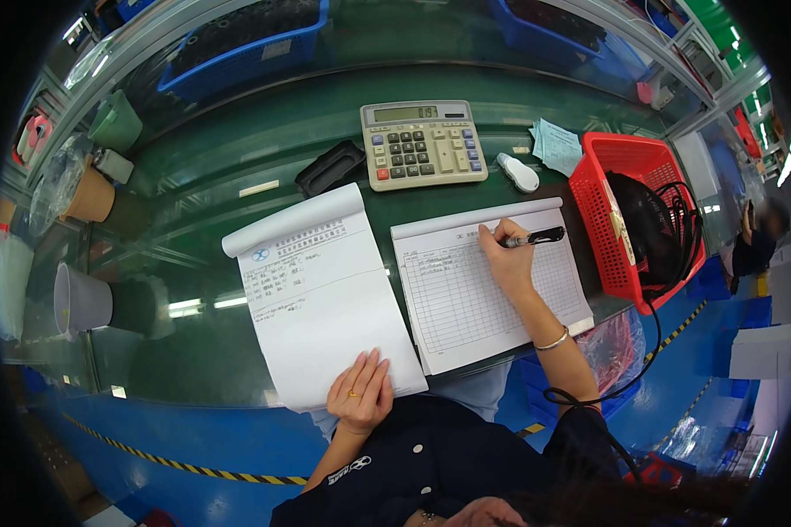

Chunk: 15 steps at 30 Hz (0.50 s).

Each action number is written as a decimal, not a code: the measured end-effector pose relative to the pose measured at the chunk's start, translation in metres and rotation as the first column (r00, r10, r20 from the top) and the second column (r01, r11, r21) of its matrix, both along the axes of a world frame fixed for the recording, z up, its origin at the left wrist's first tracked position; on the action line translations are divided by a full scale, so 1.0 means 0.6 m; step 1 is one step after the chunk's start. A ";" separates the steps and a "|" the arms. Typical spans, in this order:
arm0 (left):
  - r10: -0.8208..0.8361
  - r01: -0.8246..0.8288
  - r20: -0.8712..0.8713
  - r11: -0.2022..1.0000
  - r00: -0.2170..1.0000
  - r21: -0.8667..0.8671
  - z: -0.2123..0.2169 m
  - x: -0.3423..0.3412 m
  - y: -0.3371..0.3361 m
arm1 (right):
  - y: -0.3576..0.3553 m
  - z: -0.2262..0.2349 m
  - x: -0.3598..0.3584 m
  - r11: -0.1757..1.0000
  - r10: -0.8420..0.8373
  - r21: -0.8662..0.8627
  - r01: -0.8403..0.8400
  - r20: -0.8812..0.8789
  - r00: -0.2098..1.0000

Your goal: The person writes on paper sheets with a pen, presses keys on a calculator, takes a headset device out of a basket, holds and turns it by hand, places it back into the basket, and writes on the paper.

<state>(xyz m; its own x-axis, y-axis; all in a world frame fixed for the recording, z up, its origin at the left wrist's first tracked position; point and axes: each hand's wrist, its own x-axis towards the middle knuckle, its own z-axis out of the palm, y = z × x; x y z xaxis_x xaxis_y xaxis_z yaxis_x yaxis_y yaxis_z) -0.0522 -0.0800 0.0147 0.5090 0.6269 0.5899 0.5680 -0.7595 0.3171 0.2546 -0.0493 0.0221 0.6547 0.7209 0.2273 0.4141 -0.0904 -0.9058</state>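
Observation:
My right hand (507, 259) is closed around a black pen (547, 235), its tip down near the upper rows of a gridded form pad (466, 321). Some handwriting shows in the form's top lines. To the left lies a notepad (325, 307) with a printed heading, several handwritten lines and its upper sheets rolled back. My left hand (360, 391) rests flat on the notepad's lower right corner, fingers stretched out, holding nothing. Beyond the two pads sits a grey desk calculator (424, 145), with a black tray-like case (330, 169) on its left and a white oval device (518, 173) on its right.
A red basket (602, 220) with black cables stands at the table's right; one cable hangs over the edge. Light blue slips (555, 145) lie beside it. Cups (83, 299) and pots line the left side. Blue crates (255, 66) stand behind the green table (193, 351).

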 end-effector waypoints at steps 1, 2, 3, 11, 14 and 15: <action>0.000 0.000 -0.002 1.000 1.000 0.002 0.001 0.000 0.000 | 0.001 -0.003 0.002 1.000 -0.008 0.003 0.008 0.003 1.000; 0.001 -0.001 -0.003 1.000 1.000 0.002 0.000 -0.001 -0.001 | 0.002 -0.002 0.002 1.000 -0.015 0.005 0.015 0.005 1.000; 0.003 -0.003 -0.005 1.000 1.000 0.005 -0.001 -0.001 -0.001 | 0.002 -0.001 0.000 1.000 -0.014 0.005 0.014 0.004 1.000; 0.001 -0.001 0.001 1.000 1.000 -0.006 -0.001 -0.002 -0.002 | 0.001 0.006 -0.003 0.999 -0.031 -0.010 0.031 -0.017 0.999; 0.002 -0.002 0.002 1.000 1.000 -0.002 -0.001 -0.002 -0.001 | 0.000 0.007 -0.003 1.000 -0.015 0.005 0.015 -0.025 1.000; 0.002 -0.002 0.002 1.000 1.000 -0.002 -0.002 -0.002 -0.001 | 0.000 0.006 -0.002 1.000 -0.014 0.006 0.015 -0.025 1.000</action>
